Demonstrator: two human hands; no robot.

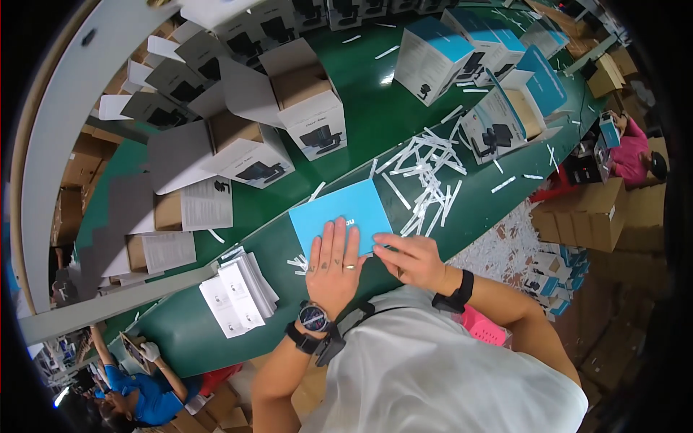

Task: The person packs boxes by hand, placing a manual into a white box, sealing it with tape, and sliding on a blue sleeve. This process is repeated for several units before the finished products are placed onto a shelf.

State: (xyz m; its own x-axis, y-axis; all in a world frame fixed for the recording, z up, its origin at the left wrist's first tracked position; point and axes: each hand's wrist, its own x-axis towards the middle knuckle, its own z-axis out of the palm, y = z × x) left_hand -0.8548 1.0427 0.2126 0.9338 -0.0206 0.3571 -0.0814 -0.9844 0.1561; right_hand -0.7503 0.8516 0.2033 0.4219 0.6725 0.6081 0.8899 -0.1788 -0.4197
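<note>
Green bench [216, 339] — blue flat carton [339, 213] tilted, left hand [333, 260] flat on it, right hand [411, 260] pinching its edge.

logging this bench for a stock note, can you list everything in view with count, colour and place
blue card: one, light blue, flat on the green table under the hands
green table: one, dark green, runs across the picture
paper strips: a loose heap, white, right of the blue card, more scattered about
leaflets: one fanned stack, white, left of the hands
open boxes: several, white with brown insides, far side on the left
blue-topped boxes: several, white and blue, far right
brown cartons: several, on the floor at right
other people: two at least, one in blue at lower left, one in pink at far right
left hand: flat on the blue card, ring and watch
right hand: at the card's near right edge, black wristband
</note>
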